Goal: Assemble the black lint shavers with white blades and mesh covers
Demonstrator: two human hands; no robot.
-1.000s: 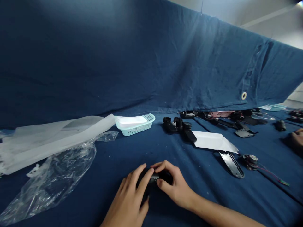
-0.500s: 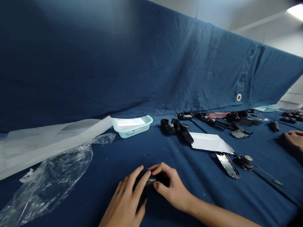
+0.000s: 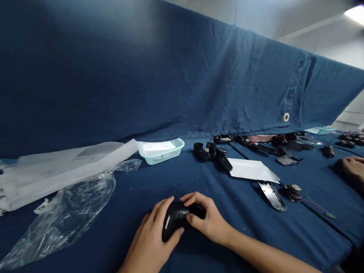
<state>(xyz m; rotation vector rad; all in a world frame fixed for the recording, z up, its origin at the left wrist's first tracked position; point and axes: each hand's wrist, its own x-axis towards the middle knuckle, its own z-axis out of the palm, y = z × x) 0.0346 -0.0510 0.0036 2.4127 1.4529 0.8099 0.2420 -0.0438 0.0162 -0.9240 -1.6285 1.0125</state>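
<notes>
On my feed the black plastic device [image 3: 172,224] sits at 6 o'clock, rounded and smooth, a pale streak on its 9 o'clock lobe that I can't make out. The left hand [image 3: 153,236] wraps that lobe; the right hand [image 3: 211,223] grips the 3 o'clock end, partly hiding it.
</notes>
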